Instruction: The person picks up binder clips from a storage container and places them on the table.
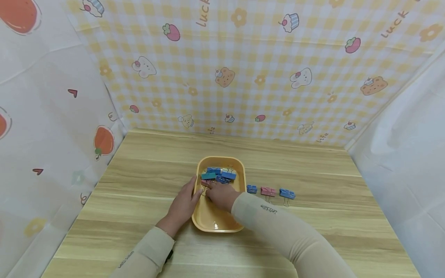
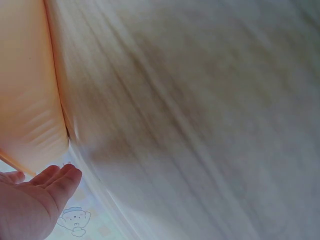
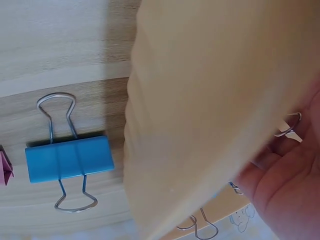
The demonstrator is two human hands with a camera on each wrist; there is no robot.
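An orange plastic tray [image 1: 217, 231] stands on the table with several binder clips in its far half, including a teal binder clip [image 1: 208, 176] and a blue binder clip [image 1: 228, 175]. My left hand [image 1: 182, 204] holds the tray's left wall, thumb over the rim and fingers outside. Inside the tray, my right hand [image 1: 221, 195] has its fingers curled at a pink binder clip [image 1: 206, 182], which they partly hide. A wire handle [image 3: 291, 125] shows beside those fingers in the right wrist view.
Right of the tray, a row lies on the wooden table [image 1: 313, 227]: a partly hidden blue binder clip [image 1: 252, 189], a pink one and another blue binder clip [image 1: 287, 194]. Behind the table hangs a checked cloth [image 1: 243, 96].
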